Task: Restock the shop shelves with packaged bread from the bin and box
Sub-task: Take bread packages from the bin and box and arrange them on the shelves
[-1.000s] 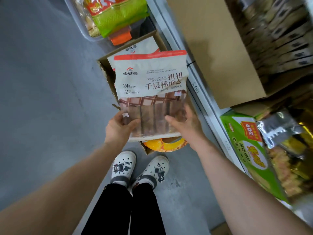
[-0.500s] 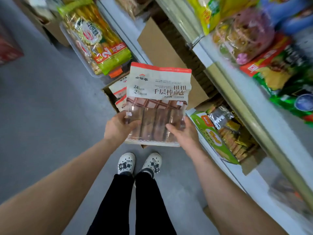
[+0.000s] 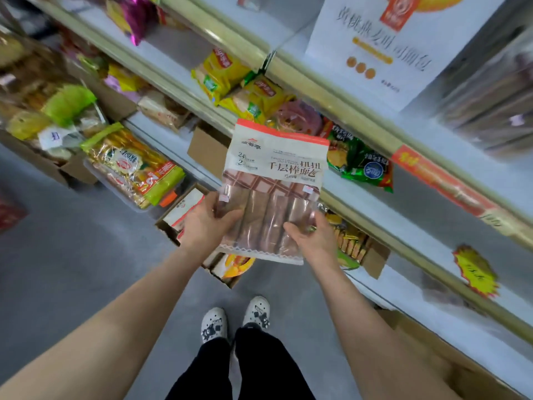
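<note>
I hold a packet of brown stick bread (image 3: pixel 274 186) with a white and red top in front of me, above the floor. My left hand (image 3: pixel 206 223) grips its lower left edge, thumb on the front. My right hand (image 3: pixel 313 241) grips its lower right corner. Below the packet the cardboard box (image 3: pixel 173 223) on the floor holds more of the same packets. A clear plastic bin (image 3: pixel 115 186) to its left carries a large pack of long bread sticks (image 3: pixel 135 166). The white shelves (image 3: pixel 418 215) rise to the right.
Yellow, green and pink snack bags (image 3: pixel 251 93) lie on the middle shelf. A white carton with orange print (image 3: pixel 383 44) stands on an upper shelf. Open cardboard boxes (image 3: pixel 363 249) sit on the bottom shelf. Yellow price tags (image 3: pixel 476 272) hang from the shelf edge. My feet stand on grey floor (image 3: pixel 72 269).
The packet has come up from just over the box to shelf height, still held by both hands. My view has swung up from the floor to the shelves.
</note>
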Demonstrator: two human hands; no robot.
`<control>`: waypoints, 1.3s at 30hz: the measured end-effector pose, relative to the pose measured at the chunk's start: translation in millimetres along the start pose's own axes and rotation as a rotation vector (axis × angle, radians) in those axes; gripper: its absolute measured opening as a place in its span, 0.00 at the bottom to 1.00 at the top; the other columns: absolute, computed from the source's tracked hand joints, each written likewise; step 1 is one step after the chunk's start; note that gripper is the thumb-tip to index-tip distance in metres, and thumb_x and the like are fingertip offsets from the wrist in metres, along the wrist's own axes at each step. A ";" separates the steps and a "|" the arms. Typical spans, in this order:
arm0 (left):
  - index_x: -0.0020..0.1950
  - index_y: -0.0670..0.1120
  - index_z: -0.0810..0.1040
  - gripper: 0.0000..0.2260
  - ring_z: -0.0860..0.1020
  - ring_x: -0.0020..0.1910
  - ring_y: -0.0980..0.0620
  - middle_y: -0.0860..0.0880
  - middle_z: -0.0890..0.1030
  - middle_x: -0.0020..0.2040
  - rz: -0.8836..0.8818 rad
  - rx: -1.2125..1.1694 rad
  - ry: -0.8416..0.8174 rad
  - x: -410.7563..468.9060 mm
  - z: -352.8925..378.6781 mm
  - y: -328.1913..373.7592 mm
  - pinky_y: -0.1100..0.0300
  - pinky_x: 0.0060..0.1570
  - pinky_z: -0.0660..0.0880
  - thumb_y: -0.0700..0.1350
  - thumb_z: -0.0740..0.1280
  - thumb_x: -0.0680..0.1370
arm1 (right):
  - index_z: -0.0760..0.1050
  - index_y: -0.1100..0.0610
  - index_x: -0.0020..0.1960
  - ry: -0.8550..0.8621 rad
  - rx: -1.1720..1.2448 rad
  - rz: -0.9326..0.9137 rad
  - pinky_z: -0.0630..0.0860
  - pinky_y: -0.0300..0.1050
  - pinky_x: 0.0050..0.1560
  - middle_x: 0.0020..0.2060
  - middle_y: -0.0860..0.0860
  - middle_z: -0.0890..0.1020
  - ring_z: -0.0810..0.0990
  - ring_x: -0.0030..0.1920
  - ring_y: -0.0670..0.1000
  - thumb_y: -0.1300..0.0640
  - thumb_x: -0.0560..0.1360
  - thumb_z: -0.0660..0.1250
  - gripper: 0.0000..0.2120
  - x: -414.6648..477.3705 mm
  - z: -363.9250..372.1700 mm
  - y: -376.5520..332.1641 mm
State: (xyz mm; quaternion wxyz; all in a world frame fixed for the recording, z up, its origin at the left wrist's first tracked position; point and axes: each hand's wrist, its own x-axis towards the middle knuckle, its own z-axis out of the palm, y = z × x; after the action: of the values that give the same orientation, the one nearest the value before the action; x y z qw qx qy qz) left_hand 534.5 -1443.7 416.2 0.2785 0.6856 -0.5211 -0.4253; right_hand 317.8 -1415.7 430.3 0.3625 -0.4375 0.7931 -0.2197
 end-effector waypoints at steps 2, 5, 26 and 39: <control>0.68 0.53 0.69 0.25 0.79 0.47 0.52 0.54 0.79 0.51 0.073 -0.034 -0.008 -3.9 -3.7 22.5 0.57 0.44 0.73 0.50 0.74 0.74 | 0.64 0.49 0.72 0.042 0.043 -0.014 0.67 0.39 0.50 0.53 0.41 0.75 0.75 0.50 0.46 0.49 0.72 0.75 0.33 -8.7 -20.5 -11.6; 0.75 0.60 0.60 0.35 0.80 0.45 0.53 0.51 0.79 0.54 0.193 -0.049 -0.072 -9.8 -5.9 56.6 0.53 0.47 0.78 0.47 0.74 0.74 | 0.57 0.44 0.76 0.130 0.073 -0.061 0.71 0.44 0.52 0.56 0.47 0.77 0.77 0.51 0.49 0.48 0.71 0.76 0.40 -17.9 -50.7 -17.3; 0.78 0.58 0.54 0.42 0.71 0.68 0.50 0.50 0.71 0.71 0.737 -0.026 -0.280 -22.0 62.9 229.9 0.46 0.63 0.73 0.42 0.75 0.72 | 0.53 0.39 0.77 0.607 0.131 -0.178 0.78 0.51 0.55 0.55 0.40 0.73 0.80 0.51 0.51 0.52 0.71 0.76 0.44 -64.5 -217.1 -8.2; 0.74 0.65 0.55 0.41 0.78 0.59 0.47 0.54 0.73 0.66 0.846 -0.107 -0.316 12.0 152.5 328.8 0.51 0.55 0.77 0.37 0.73 0.73 | 0.52 0.42 0.78 0.772 0.091 -0.249 0.78 0.50 0.49 0.48 0.41 0.76 0.81 0.42 0.48 0.58 0.72 0.76 0.45 4.6 -311.5 18.8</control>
State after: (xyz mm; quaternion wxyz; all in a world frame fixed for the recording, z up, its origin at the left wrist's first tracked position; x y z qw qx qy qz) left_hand 245.4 -1545.0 610.3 0.3799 0.3240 -0.7687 -0.3997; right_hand 67.2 -1400.1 615.6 0.0278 -0.3992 0.8013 -0.4447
